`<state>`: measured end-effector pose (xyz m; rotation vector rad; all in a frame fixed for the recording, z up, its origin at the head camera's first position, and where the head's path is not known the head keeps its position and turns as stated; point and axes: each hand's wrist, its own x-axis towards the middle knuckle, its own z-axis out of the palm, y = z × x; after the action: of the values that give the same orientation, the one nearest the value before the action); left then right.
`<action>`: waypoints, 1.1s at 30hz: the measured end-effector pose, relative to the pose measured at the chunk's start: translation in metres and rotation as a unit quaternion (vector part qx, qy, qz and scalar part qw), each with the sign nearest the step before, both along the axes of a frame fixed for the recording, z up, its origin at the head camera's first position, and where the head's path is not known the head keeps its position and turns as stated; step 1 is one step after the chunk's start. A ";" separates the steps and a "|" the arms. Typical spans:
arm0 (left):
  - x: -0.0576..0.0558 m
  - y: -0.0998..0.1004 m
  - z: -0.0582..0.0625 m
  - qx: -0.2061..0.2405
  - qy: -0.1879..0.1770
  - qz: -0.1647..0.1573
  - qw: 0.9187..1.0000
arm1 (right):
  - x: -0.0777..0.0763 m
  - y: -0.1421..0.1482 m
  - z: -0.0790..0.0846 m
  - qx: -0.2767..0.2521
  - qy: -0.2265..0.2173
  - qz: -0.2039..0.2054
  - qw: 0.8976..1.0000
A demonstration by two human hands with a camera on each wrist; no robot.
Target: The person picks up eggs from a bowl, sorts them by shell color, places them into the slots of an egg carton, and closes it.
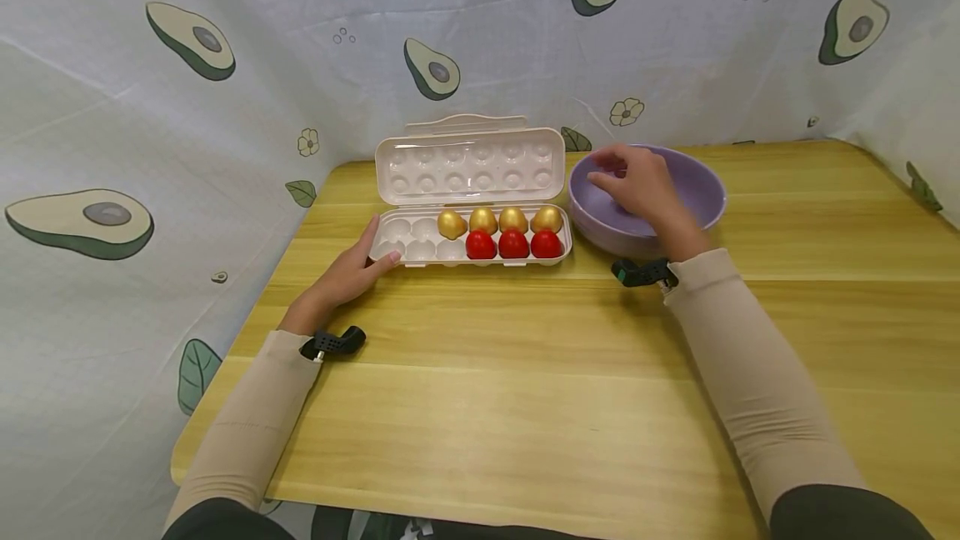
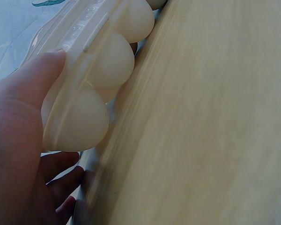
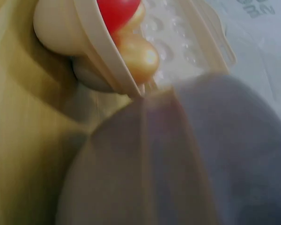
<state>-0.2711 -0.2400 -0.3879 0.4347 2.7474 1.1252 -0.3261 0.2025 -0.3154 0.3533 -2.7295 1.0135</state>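
Note:
An open cream plastic egg box [image 1: 470,163] stands near the back of the table, its lid raised behind it. Several shiny golden eggs [image 1: 513,219] fill part of its back row; three red eggs [image 1: 513,245] sit in the front row. My left hand [image 1: 345,275] grips the box's left end, thumb [image 2: 47,70] on the front rim and fingers around the end. Right of the box is a purple bowl [image 1: 705,205]. Over its opening hovers my right hand [image 1: 641,182], fingers loosely bent, with nothing visible between them. The hand and rim hide much of the bowl's inside.
The wooden table [image 1: 480,407] runs forward to my body, with its left edge close to my left forearm. An avocado-print cloth [image 1: 495,40] hangs directly behind the box and bowl. Black straps with small devices [image 1: 641,272] circle both wrists.

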 end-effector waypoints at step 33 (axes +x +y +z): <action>0.000 0.000 -0.002 0.002 0.006 -0.004 1.000 | 0.000 0.042 -0.005 0.049 -0.113 -0.030 0.992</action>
<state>-0.2713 -0.2405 -0.3903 0.4532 2.7523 1.1299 -0.3264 0.2447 -0.3200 0.1792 -2.9794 0.9584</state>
